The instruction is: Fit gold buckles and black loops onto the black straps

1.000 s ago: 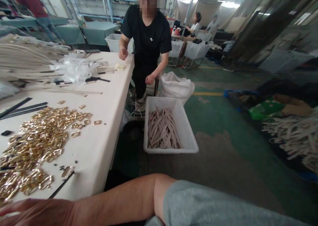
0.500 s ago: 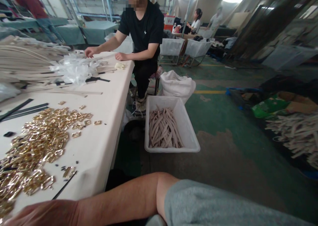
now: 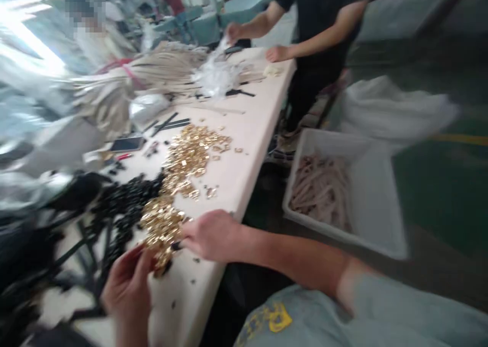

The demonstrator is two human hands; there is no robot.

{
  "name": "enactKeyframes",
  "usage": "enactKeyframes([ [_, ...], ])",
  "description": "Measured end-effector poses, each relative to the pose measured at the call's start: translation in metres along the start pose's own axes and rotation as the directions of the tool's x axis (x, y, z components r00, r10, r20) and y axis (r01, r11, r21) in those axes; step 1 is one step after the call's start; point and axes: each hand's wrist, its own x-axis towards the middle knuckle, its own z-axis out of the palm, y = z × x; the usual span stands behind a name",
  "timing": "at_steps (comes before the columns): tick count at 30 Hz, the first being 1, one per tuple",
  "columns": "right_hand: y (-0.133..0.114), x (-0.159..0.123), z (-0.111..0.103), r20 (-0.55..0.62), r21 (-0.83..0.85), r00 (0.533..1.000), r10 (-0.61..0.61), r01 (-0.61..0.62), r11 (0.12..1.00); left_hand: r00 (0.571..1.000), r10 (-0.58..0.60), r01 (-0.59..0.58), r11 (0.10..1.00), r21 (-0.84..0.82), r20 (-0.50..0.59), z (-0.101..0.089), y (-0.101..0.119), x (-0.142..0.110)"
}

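Note:
Gold metal buckles (image 3: 186, 154) lie in a long heap on the pale table (image 3: 244, 149), running down towards me. At the heap's near end is my left hand (image 3: 129, 281), fingers bent together against the buckles; what it pinches is blurred. Just to the right, my right hand (image 3: 215, 235) is closed, its fingertips pointing left at the heap. A small dark piece shows at those fingertips, too smeared to name. Small black parts (image 3: 129, 199) make a second heap left of the gold one.
A white bin (image 3: 381, 194) of beige strips stands on the floor right of the table, before a white sack (image 3: 392, 103). Across the table a co-worker's hand (image 3: 234, 32) holds clear plastic (image 3: 217, 75). Bundled beige strips (image 3: 163, 67) and a phone-like slab (image 3: 127, 144) lie left.
The view has swung left, so the table and bin appear farther right. My left hand has come into view, and my right hand now shows whole beside the gold heap. The co-worker's hand has lifted some plastic.

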Motion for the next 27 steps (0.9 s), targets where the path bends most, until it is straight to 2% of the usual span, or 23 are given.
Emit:
enactKeyframes([
  [1,0.004,-0.002,-0.003,0.040,0.062,0.994,0.100,-0.103,0.993,0.999,-0.042,0.042,0.999,-0.008,-0.023,-0.005,-0.003,0.001],
  [2,0.009,-0.002,-0.006,0.090,0.113,0.980,0.178,-0.187,0.976,0.997,-0.076,0.077,0.997,-0.014,0.017,-0.007,-0.006,0.003],
  [3,0.014,-0.002,-0.008,0.145,0.167,0.971,0.189,-0.212,0.963,0.995,-0.089,0.090,0.996,-0.027,0.041,-0.007,-0.010,0.006],
  [6,0.021,-0.003,-0.015,0.283,0.391,0.956,0.081,-0.192,0.900,0.987,-0.123,0.132,0.987,-0.096,0.099,-0.003,-0.016,0.012],
  [10,0.018,-0.003,-0.010,0.345,0.643,0.938,-0.027,-0.215,0.735,0.989,-0.114,0.122,0.988,-0.091,0.096,-0.007,-0.013,0.015],
  [12,0.019,0.002,0.002,0.335,0.727,0.941,-0.042,-0.229,0.648,0.996,-0.076,0.079,0.994,-0.070,0.035,-0.019,-0.013,0.021],
  [15,0.025,0.014,0.028,0.267,0.815,0.963,-0.028,-0.210,0.540,0.992,-0.046,0.040,0.998,-0.052,-0.117,-0.046,-0.016,0.031],
  [18,0.030,0.023,0.048,0.204,0.845,0.978,0.040,-0.197,0.497,0.970,-0.040,0.035,0.999,-0.026,-0.241,-0.073,-0.021,0.037],
  [20,0.031,0.024,0.055,0.180,0.850,0.981,0.075,-0.193,0.490,0.961,-0.036,0.040,0.999,0.009,-0.274,-0.089,-0.023,0.036],
  [23,0.031,0.023,0.057,0.164,0.842,0.983,0.079,-0.181,0.509,0.970,-0.049,0.072,0.993,0.090,-0.239,-0.105,-0.023,0.032],
  [27,0.029,0.023,0.056,0.169,0.822,0.983,0.072,-0.180,0.541,0.997,-0.067,0.074,0.939,0.337,-0.033,-0.112,-0.021,0.022],
])
